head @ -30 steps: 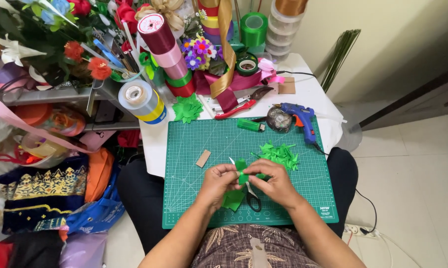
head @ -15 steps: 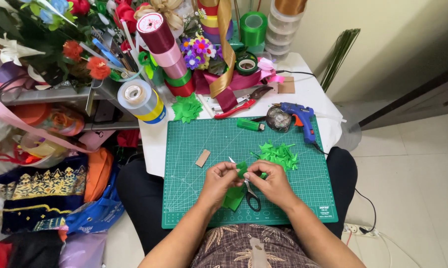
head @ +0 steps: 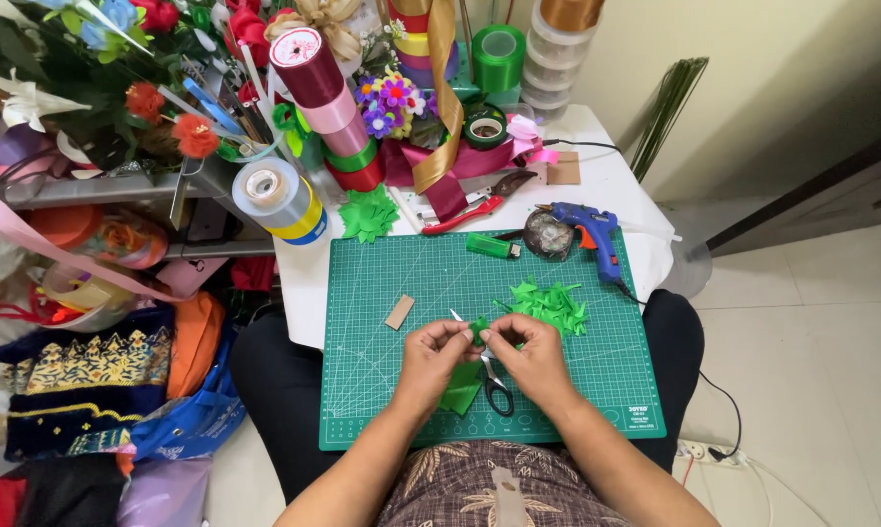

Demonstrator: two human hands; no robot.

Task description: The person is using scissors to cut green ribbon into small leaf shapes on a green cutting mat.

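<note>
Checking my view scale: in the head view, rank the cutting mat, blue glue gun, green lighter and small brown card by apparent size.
1. Cutting mat, by far largest.
2. Blue glue gun.
3. Green lighter.
4. Small brown card, close to the lighter in size, so that order is unsure.

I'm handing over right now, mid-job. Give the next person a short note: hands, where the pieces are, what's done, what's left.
Left hand and right hand: both pinch one small green piece between the fingertips, above the green cutting mat.
Scissors lie on the mat under the hands, beside a larger green scrap.
Done: a pile of cut green pieces sits right of the hands; another green pile lies off the mat's far left corner.
Left: the piece in hand is not yet on either pile.
Blue glue gun lies at the far right.
</note>
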